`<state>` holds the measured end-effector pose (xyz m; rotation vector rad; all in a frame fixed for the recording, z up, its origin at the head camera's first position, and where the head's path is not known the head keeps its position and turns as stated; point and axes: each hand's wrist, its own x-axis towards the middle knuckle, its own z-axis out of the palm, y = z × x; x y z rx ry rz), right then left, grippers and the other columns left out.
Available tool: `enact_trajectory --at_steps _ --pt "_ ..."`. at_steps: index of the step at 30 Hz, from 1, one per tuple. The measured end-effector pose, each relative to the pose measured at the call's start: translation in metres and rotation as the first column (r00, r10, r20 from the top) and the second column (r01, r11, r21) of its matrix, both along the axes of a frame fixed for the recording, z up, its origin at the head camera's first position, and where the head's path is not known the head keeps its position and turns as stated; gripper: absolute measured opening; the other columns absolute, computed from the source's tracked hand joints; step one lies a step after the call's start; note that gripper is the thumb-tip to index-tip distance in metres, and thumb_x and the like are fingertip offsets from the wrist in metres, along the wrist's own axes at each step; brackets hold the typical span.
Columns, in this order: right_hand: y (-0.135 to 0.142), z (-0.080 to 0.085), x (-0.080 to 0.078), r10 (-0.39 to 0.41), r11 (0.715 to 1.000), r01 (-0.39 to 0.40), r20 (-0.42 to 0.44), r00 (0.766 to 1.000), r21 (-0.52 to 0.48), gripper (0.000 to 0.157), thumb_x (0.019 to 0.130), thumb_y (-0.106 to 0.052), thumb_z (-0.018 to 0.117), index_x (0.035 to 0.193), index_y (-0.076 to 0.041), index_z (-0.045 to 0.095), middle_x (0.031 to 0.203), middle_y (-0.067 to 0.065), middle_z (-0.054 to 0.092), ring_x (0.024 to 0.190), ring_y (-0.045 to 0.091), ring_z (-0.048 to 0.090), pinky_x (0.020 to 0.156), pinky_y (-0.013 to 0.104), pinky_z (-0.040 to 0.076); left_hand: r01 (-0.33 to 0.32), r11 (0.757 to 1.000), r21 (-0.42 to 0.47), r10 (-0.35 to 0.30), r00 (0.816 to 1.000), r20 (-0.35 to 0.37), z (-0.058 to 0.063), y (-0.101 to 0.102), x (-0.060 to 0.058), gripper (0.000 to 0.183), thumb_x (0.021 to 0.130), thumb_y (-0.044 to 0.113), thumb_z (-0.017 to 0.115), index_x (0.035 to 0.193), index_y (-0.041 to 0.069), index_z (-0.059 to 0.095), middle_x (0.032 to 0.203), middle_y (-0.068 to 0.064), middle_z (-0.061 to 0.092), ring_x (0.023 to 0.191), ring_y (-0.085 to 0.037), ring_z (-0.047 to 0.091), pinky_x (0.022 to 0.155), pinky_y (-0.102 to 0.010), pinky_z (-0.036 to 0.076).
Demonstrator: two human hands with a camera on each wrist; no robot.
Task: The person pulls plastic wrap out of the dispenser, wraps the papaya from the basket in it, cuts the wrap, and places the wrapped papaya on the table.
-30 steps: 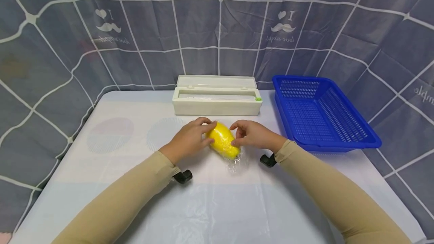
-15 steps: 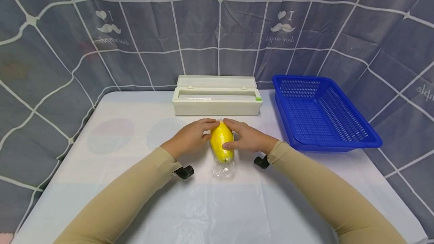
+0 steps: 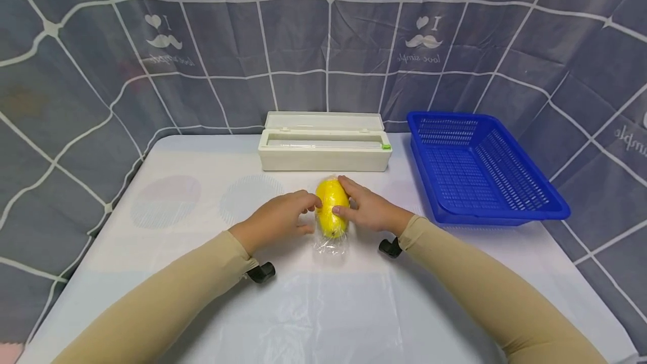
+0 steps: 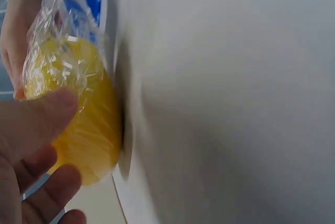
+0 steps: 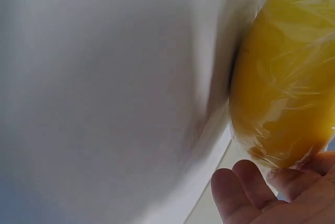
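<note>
An oval yellow fruit (image 3: 332, 195), wrapped in cling film (image 3: 331, 245), lies lengthwise on the table in the head view. Loose film gathers at its near end, and a small dark spot shows there. My right hand (image 3: 371, 206) holds the fruit from the right, thumb on top and fingers round the far end. On the other side, my left hand (image 3: 283, 215) has loosely bent fingers, the fingertips right at the fruit's left edge. In the left wrist view the left thumb (image 4: 44, 116) overlaps the wrapped fruit (image 4: 97, 135). The right wrist view shows creased film tight over the fruit (image 5: 288, 88).
Behind the hands stands a white cling film dispenser (image 3: 324, 159) with its lid up and a roll inside. A blue plastic basket (image 3: 497, 216) is at the right of the white-covered table (image 3: 323, 308). A grey curtain (image 3: 293, 27) hangs behind.
The fruit has turned from slanting to pointing straight toward the person. The left hand has drawn back a little from its far end, while the right hand has moved further round it.
</note>
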<state>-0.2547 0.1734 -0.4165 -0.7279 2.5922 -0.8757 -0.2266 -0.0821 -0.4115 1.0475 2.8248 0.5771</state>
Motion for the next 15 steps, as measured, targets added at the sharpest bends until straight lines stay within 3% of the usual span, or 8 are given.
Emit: enact_trajectory --at_steps 3,6,9,15 --pt "0.001 -0.001 0.0 -0.003 1.0 0.003 -0.005 1.0 -0.021 0.088 0.106 -0.041 0.06 0.168 -0.001 0.012 0.176 0.018 0.013 0.163 0.036 0.017 0.132 0.054 0.017 0.057 0.997 -0.05 -0.054 0.997 0.05 0.001 -0.001 0.01 0.048 0.085 0.031 0.089 0.12 0.016 0.06 0.109 0.003 0.07 0.094 -0.014 0.066 0.088 -0.035 0.057" --pt "0.001 -0.001 0.0 -0.001 0.999 0.0 -0.007 1.0 -0.046 0.087 0.106 -0.04 0.06 0.168 0.0 0.013 0.176 0.018 0.015 0.163 0.035 0.02 0.132 0.054 0.018 0.105 0.99 -0.09 -0.101 0.994 0.049 -0.001 -0.001 0.018 0.051 0.083 0.037 0.091 0.116 0.017 0.057 0.1 0.007 0.069 0.083 -0.01 0.062 0.083 -0.032 0.055" --pt "0.0 -0.002 0.001 -0.006 0.999 0.006 -0.008 1.0 -0.054 0.086 0.107 -0.04 0.06 0.168 0.0 0.013 0.176 0.018 0.016 0.162 0.035 0.022 0.132 0.054 0.019 0.132 0.985 -0.112 -0.133 0.991 0.001 -0.003 0.001 0.024 0.047 0.085 0.036 0.089 0.113 0.019 0.056 0.095 0.012 0.066 0.077 -0.007 0.059 0.08 -0.03 0.053" --pt "-0.002 -0.003 0.003 -0.023 0.999 0.022 -0.015 1.0 -0.04 0.086 0.107 -0.042 0.058 0.168 0.0 0.013 0.176 0.019 0.015 0.163 0.035 0.019 0.132 0.054 0.019 0.137 0.987 -0.089 -0.146 0.984 -0.1 -0.005 0.008 0.027 0.023 0.094 0.022 0.081 0.105 0.019 0.061 0.086 0.013 0.066 0.071 -0.005 0.056 0.076 -0.029 0.051"
